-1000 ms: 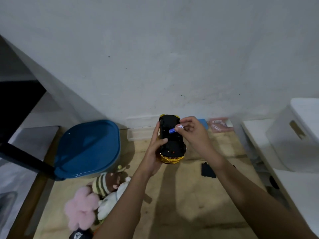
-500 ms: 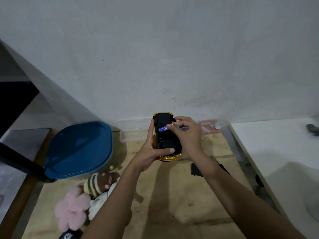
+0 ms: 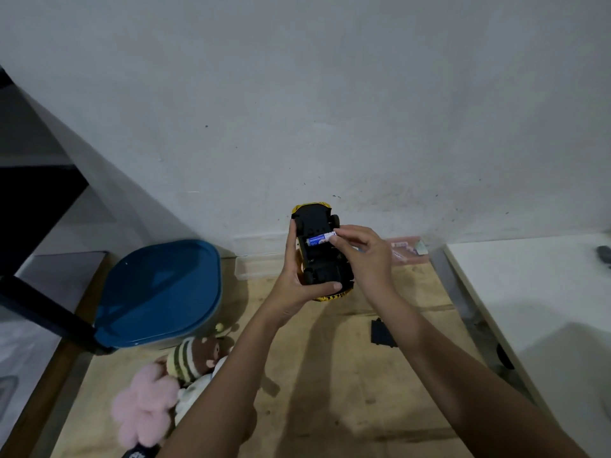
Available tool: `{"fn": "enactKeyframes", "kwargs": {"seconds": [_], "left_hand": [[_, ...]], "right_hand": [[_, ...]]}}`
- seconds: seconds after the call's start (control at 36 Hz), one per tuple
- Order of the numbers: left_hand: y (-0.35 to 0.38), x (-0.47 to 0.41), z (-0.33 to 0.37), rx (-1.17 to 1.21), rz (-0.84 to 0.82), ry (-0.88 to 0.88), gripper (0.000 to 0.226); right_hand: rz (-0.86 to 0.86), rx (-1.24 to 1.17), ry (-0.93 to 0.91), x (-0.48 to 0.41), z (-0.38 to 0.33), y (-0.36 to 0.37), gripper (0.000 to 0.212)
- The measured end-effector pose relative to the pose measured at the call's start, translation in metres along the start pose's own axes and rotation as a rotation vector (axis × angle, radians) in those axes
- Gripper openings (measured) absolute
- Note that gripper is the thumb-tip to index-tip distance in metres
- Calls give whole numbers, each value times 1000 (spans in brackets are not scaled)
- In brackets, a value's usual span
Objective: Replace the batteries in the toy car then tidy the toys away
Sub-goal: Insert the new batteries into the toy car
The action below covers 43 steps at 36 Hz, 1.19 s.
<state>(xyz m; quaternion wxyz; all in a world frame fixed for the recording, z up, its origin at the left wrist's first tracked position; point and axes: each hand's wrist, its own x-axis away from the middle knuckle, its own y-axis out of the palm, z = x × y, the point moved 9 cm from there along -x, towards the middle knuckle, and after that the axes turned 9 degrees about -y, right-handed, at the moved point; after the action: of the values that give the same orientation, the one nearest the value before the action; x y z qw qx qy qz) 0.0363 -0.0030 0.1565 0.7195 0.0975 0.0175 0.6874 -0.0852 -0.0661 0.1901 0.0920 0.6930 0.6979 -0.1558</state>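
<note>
Judging by the scene, the battery swap is midway: the left hand (image 3: 299,279) clasps the upturned toy car (image 3: 322,256) above the wooden floor (image 3: 347,391), while the right hand (image 3: 362,256) pinches a blue battery (image 3: 318,240) at its open underside, not yet seated. A black cover piece (image 3: 380,333) lies on the floor, so closing up is left, as is tidying: soft toys (image 3: 172,375) sit loose beside the blue-lidded bin (image 3: 158,292), whose lid is shut.
</note>
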Motion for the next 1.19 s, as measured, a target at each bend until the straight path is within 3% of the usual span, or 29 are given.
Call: {"fn": "enactKeyframes", "kwargs": {"seconds": [0.28, 0.42, 0.56, 0.78, 0.97, 1.19], "left_hand": [[4, 0, 7, -236, -119, -36, 124], [-9, 1, 6, -354, -60, -53, 133], [-15, 3, 8, -301, 47, -10, 132], [-16, 7, 9, -344, 11, 12, 131], [-14, 7, 12, -382, 3, 20, 130], [-18, 9, 15, -435, 21, 42, 128]], "right_hand": [[56, 53, -55, 4, -13, -2, 18], [27, 114, -121, 6, -22, 2, 16], [-10, 86, -166, 7, -32, 10, 18], [55, -158, 27, 6, -12, 5, 14], [134, 96, -214, 16, -32, 5, 8], [76, 254, -275, 14, -31, 17, 4]]}}
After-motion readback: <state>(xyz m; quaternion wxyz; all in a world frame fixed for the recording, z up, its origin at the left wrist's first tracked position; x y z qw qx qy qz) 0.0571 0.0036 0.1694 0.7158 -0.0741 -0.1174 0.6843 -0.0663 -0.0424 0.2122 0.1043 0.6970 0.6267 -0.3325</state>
